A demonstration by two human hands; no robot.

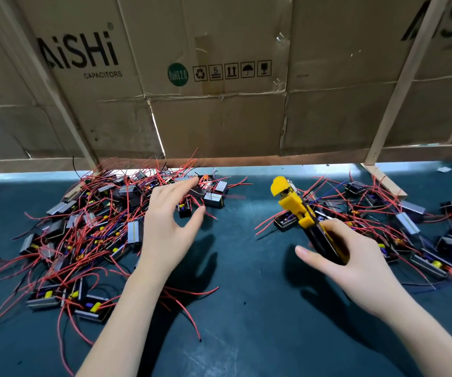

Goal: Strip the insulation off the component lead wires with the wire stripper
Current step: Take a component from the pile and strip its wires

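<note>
While cardboard (219, 126) walls the bench, component piles (88, 227) flank both hands.

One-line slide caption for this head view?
Right hand grips the yellow wire stripper while the open left hand reaches toward the left pile of red-wired components.

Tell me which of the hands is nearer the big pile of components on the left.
Left. The left hand hovers open at the pile's right edge; the right hand grips the wire stripper across the mat.

Flattened cardboard boxes (219, 77) on wooden slats (398, 85) wall off the dark green tabletop (246, 308)
</note>
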